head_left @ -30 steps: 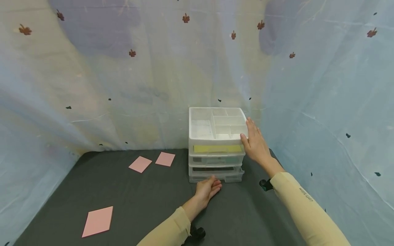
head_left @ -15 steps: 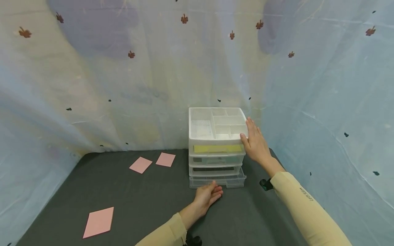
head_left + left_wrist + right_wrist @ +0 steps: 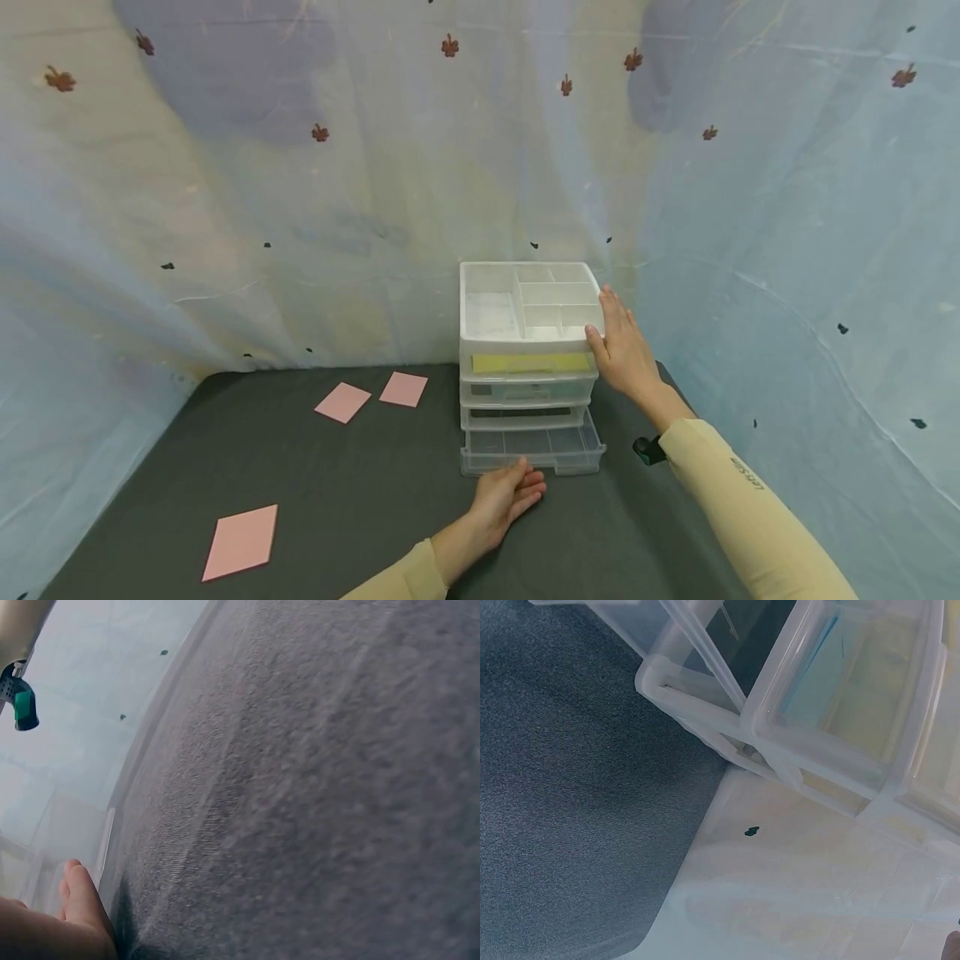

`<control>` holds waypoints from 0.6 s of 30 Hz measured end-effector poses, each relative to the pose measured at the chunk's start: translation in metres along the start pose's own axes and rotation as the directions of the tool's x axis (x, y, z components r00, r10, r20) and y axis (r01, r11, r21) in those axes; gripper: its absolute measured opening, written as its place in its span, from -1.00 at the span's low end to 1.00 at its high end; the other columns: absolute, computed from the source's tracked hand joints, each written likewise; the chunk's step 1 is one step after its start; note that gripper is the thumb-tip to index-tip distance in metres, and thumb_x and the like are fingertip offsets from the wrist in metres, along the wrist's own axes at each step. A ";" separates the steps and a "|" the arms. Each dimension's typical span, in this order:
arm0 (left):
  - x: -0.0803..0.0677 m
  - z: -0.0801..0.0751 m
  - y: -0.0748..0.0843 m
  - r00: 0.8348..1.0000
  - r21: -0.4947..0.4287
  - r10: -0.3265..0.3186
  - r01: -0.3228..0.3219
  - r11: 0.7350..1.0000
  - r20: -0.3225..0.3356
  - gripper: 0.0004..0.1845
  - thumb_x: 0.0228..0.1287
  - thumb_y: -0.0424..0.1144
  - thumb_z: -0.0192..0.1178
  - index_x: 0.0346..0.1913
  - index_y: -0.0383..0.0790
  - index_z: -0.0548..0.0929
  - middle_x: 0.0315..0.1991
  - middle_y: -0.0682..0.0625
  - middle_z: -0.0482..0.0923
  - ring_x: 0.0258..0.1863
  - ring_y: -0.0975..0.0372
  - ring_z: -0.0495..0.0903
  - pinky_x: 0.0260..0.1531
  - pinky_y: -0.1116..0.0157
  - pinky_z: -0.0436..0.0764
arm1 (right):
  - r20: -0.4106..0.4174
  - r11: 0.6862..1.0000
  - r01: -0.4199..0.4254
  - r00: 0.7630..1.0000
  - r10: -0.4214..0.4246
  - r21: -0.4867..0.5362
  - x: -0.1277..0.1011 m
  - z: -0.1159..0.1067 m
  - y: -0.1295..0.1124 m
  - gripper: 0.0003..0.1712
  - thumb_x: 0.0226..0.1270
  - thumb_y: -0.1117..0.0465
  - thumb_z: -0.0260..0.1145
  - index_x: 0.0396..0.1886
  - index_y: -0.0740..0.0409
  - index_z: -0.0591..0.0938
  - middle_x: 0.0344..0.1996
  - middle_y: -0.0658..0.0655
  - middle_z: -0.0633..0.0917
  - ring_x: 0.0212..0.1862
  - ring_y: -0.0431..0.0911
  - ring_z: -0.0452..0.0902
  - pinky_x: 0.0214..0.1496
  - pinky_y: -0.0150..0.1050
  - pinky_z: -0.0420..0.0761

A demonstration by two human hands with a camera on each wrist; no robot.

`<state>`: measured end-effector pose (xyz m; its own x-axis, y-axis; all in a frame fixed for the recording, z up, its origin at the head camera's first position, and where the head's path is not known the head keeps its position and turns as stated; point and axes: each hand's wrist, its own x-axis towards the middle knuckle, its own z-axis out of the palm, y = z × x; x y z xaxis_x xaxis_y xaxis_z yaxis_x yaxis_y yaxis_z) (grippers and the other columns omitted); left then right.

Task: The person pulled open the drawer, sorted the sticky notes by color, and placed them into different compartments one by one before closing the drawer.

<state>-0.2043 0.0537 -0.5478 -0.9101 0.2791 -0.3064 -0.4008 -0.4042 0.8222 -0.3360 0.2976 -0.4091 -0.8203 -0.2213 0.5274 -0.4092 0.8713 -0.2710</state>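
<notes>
Drawer at the foot of the white organizer stands well out over the dark bench, clear plastic, dividers showing across its floor! Right at its front edge, there's the left hand, fingers loosely bent, tips up against the plastic; whether they truly grip it, I can't tell. Over on the other side, the right hand lies flat along the organizer's upper right edge, fingers straight, thumb spread, pressing there and gripping nothing. Up top, a white compartment tray, and just below its rim a yellow strip glows through the top drawer front. Out left, two pink squares lie side by side near the patterned curtain, a third pink square closer in.
</notes>
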 end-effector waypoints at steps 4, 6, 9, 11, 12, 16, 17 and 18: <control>-0.004 -0.001 -0.002 1.000 0.012 -0.001 0.001 1.000 -0.002 -0.56 0.62 -0.12 0.14 0.12 -0.54 0.52 -0.08 -0.20 0.73 -0.10 0.13 0.77 0.08 0.17 0.70 | 0.002 1.000 0.001 1.000 -0.001 -0.003 -0.001 0.000 -0.001 -0.21 0.75 -0.04 -0.12 0.68 0.32 -0.07 0.68 0.30 -0.04 0.66 0.23 -0.13 0.63 0.23 -0.08; -0.005 -0.001 -0.004 1.000 0.020 -0.002 0.002 1.000 -0.003 -0.56 0.62 -0.12 0.13 0.13 -0.55 0.52 -0.07 -0.20 0.73 -0.11 0.13 0.77 0.07 0.18 0.71 | 0.005 1.000 -0.001 1.000 0.001 -0.003 -0.001 0.000 -0.001 -0.21 0.75 -0.05 -0.12 0.68 0.32 -0.07 0.68 0.29 -0.04 0.66 0.22 -0.13 0.63 0.23 -0.08; -0.007 -0.001 -0.007 1.000 0.029 0.004 -0.004 1.000 -0.001 -0.54 0.63 -0.13 0.12 0.16 -0.58 0.49 -0.07 -0.21 0.73 -0.12 0.14 0.77 0.05 0.19 0.72 | 0.007 1.000 -0.003 1.000 0.003 0.000 -0.002 -0.001 -0.002 -0.21 0.75 -0.05 -0.12 0.68 0.32 -0.06 0.68 0.29 -0.04 0.66 0.22 -0.13 0.64 0.23 -0.09; -0.009 -0.001 -0.009 1.000 0.029 0.008 -0.008 1.000 0.003 -0.52 0.63 -0.12 0.12 0.17 -0.59 0.48 -0.07 -0.20 0.74 -0.13 0.14 0.77 0.04 0.19 0.72 | 0.006 1.000 -0.003 1.000 0.003 0.002 -0.002 -0.001 -0.002 -0.21 0.75 -0.05 -0.12 0.68 0.32 -0.06 0.68 0.29 -0.04 0.66 0.22 -0.13 0.64 0.22 -0.09; -0.009 -0.001 -0.010 1.000 0.026 0.009 -0.009 1.000 0.003 -0.52 0.63 -0.12 0.12 0.17 -0.59 0.48 -0.07 -0.20 0.74 -0.13 0.14 0.77 0.03 0.19 0.72 | 0.004 1.000 -0.001 1.000 0.001 0.001 -0.002 -0.001 -0.002 -0.21 0.75 -0.04 -0.11 0.68 0.32 -0.06 0.67 0.30 -0.03 0.66 0.22 -0.12 0.64 0.22 -0.08; -0.012 -0.001 -0.013 1.000 0.017 0.013 -0.013 1.000 0.009 -0.50 0.63 -0.12 0.12 0.19 -0.61 0.47 -0.05 -0.23 0.73 -0.12 0.13 0.77 0.04 0.19 0.72 | 0.004 1.000 0.003 1.000 -0.003 0.001 -0.002 -0.001 -0.002 -0.21 0.75 -0.04 -0.12 0.68 0.34 -0.06 0.67 0.31 -0.03 0.66 0.23 -0.13 0.64 0.22 -0.10; -0.013 -0.001 -0.013 1.000 0.016 0.015 -0.015 1.000 0.011 -0.49 0.63 -0.12 0.12 0.19 -0.62 0.47 -0.04 -0.24 0.73 -0.12 0.13 0.77 0.04 0.19 0.72 | 0.004 1.000 0.002 1.000 -0.002 -0.002 -0.002 -0.001 -0.002 -0.21 0.75 -0.05 -0.12 0.68 0.34 -0.06 0.67 0.31 -0.03 0.66 0.22 -0.13 0.64 0.22 -0.09; -0.014 -0.001 -0.014 1.000 0.016 0.016 -0.016 1.000 0.013 -0.49 0.63 -0.12 0.12 0.20 -0.64 0.46 -0.04 -0.25 0.73 -0.11 0.13 0.77 0.04 0.19 0.72 | 0.007 1.000 0.000 1.000 0.000 -0.004 -0.001 -0.001 -0.002 -0.21 0.75 -0.05 -0.13 0.68 0.33 -0.06 0.67 0.30 -0.04 0.66 0.22 -0.14 0.64 0.21 -0.10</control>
<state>-0.1862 0.0549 -0.5552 -0.9147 0.2843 -0.2871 -0.3846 -0.3950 0.8343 -0.3336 0.2965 -0.4083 -0.8229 -0.2243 0.5220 -0.4077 0.8730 -0.2676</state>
